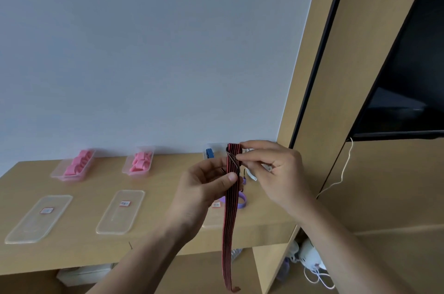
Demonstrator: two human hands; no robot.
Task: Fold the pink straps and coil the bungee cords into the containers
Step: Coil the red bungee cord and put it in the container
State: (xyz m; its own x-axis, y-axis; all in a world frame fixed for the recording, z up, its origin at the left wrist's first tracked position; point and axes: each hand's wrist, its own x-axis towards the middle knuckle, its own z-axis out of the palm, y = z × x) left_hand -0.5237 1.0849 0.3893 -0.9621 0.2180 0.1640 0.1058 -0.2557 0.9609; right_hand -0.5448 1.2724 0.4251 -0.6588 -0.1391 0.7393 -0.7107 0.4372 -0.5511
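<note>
A red-and-black striped bungee cord (230, 217) hangs folded in a long loop in front of the desk. My left hand (204, 188) pinches it below the top fold, thumb on the cord. My right hand (266, 166) pinches the top fold near its metal hook. Two clear containers (72, 168) (138, 164) at the back of the desk hold folded pink straps. A third container (211, 152) behind my hands holds a blue coiled cord. A purple bungee cord (241, 203) lies on the desk behind the red one, partly hidden.
Two clear lids (38, 218) (121, 211) with small labels lie flat on the wooden desk (96, 180); a third is hidden under my left hand. A wooden panel and dark screen stand at the right. White cables and a device lie below the desk's right end.
</note>
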